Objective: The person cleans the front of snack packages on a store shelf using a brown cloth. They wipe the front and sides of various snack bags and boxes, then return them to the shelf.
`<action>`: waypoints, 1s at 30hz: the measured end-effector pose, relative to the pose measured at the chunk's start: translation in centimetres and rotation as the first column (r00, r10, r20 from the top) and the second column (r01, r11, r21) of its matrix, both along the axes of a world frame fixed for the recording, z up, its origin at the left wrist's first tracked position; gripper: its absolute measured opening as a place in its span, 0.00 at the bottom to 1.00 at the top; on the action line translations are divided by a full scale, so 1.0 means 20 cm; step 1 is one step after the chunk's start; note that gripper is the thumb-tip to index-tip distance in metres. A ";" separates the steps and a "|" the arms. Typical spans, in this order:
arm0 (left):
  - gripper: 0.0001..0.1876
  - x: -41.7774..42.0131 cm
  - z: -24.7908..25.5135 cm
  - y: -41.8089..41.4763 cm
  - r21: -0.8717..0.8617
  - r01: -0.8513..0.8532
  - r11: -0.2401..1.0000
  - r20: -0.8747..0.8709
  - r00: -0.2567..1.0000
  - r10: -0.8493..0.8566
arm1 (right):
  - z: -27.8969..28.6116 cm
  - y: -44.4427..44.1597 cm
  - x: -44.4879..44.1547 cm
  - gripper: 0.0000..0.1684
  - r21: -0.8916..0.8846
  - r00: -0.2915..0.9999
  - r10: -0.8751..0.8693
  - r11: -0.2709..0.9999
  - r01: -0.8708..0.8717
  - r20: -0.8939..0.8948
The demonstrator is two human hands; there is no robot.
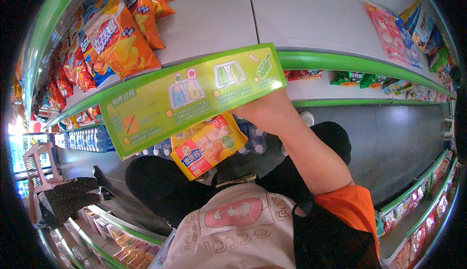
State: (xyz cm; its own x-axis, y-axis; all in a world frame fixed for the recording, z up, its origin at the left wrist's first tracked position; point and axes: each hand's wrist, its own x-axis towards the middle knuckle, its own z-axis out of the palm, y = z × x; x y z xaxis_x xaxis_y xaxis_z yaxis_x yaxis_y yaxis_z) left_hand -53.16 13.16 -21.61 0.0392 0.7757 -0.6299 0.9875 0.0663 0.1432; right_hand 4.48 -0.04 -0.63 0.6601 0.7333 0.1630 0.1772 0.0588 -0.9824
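Note:
A flat green box (193, 97) with printed pictures is tilted across the view, in front of the shelf edge. My right hand (264, 114) grips it from below near its right end; the fingers are hidden behind the box. My left hand is out of view. Under the box, above my lap, is a yellow snack package (209, 145) with pictures of pastry; what supports it cannot be seen. At the upper left, orange chip bags (124, 46) stand on the white shelf (211, 17).
Green-edged lower shelves (365, 103) run along the front, with green packets (348, 78). Packs of bottled water (89, 139) stand low at the left. Pink and blue bags (392, 37) lie at the upper right. More stocked shelves (419, 210) are behind. A person (69, 199) is at the left.

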 end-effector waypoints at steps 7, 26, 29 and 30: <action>0.10 -0.03 -0.02 -0.01 -0.005 -0.005 1.000 -0.018 1.000 0.005 | -0.04 0.00 0.00 0.28 0.032 1.000 -0.007 0.999 0.007 -0.013; 0.10 -0.20 0.24 0.35 0.407 0.118 0.906 -0.101 0.991 -0.083 | -0.05 0.02 0.01 0.25 0.244 0.950 0.127 0.968 -0.056 -0.285; 0.15 0.33 0.66 0.63 0.763 0.221 0.608 -0.014 0.945 -0.326 | -0.03 0.01 0.02 0.27 0.274 0.939 0.132 0.961 -0.043 -0.317; 0.18 0.35 0.70 0.75 0.834 -0.003 0.551 0.130 0.973 -0.192 | -0.01 0.01 0.01 0.28 0.274 0.940 0.135 0.961 -0.047 -0.313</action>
